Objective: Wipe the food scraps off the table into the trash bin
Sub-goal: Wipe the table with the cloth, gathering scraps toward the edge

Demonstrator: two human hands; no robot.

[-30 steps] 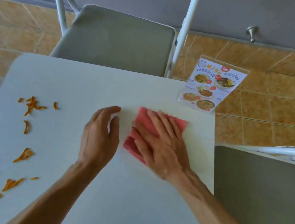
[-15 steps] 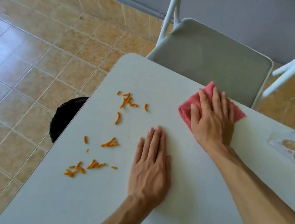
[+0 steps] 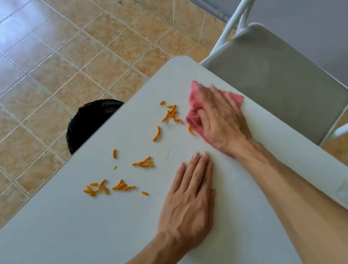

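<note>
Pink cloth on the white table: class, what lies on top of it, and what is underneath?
The right hand presses on the pink cloth. Underneath, whatever it covers is hidden.

Your right hand (image 3: 221, 121) rests on the cloth (image 3: 194, 98) near the far edge of the table (image 3: 103, 246); your left hand (image 3: 188, 205) lies flat nearer you. The scraps (image 3: 142, 163) lie left of both hands. The trash bin (image 3: 87, 122) sits below the table's left edge, and a chair (image 3: 276, 79) stands behind its far edge.

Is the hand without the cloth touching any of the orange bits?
Apart. The head view shows the left hand lying flat on the table, with bare tabletop between it and the nearest orange scraps.
</note>
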